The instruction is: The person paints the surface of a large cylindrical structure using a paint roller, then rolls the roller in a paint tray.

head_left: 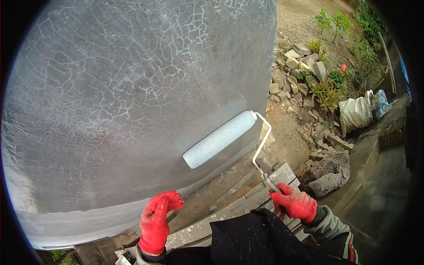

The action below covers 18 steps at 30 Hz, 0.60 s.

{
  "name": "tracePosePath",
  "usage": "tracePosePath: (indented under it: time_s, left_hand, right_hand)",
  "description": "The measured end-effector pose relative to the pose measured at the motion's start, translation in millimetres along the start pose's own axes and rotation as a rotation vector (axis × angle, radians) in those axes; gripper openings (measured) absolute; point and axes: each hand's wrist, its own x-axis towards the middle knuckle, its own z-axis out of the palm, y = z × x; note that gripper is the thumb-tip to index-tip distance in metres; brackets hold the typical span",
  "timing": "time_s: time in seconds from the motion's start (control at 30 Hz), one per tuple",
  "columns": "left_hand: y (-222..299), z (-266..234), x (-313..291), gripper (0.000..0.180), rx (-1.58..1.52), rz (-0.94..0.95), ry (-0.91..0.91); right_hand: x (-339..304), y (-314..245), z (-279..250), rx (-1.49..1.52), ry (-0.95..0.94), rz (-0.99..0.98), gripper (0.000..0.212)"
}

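Observation:
My right hand (297, 202), in a red knitted glove, is closed around the handle of a paint roller (221, 138). The roller's pale blue, paint-coated sleeve lies slantwise over the grey wall (101, 88), near its lower right edge. Whether the sleeve presses on the surface I cannot tell. A bent white wire frame (266, 132) joins sleeve and handle. Left of the roller, low in front of the wall, my left hand (155, 223) wears a matching red glove. Its fingers point right, bent a little, with nothing visible in them. Fine whitish cracks cover much of the curved wall.
Paint-spotted planks (198, 229) run below the wall, in front of me. Beyond the wall's right edge lie a heap of broken stones (300, 66), spiky plants (327, 95), a white sack (355, 114) and a dirty crumpled bag (331, 179). A concrete ledge (360, 172) edges the right side.

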Motion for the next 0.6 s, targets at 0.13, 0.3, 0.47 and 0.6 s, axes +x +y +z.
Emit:
tracePosePath:
  time_s: [0.13, 0.3, 0.47, 0.6]
  left_hand:
    - [2, 4, 10, 0.032, -0.102, 0.0, 0.037]
    - [-13, 10, 20, 0.031, -0.138, -0.049, 0.03]
    - [-32, 14, 16, 0.032, -0.102, -0.112, 0.023]
    - [-51, 17, 12, 0.033, -0.13, -0.156, -0.015]
  right_hand:
    - [19, -5, -4, 0.167, -0.095, 0.044, 0.024]
    - [79, 12, 8, 0.25, -0.084, 0.127, 0.025]
    - [154, 33, 22, 0.278, -0.063, 0.126, 0.026]
    - [268, 122, 10, -0.258, -0.053, -0.314, 0.018]
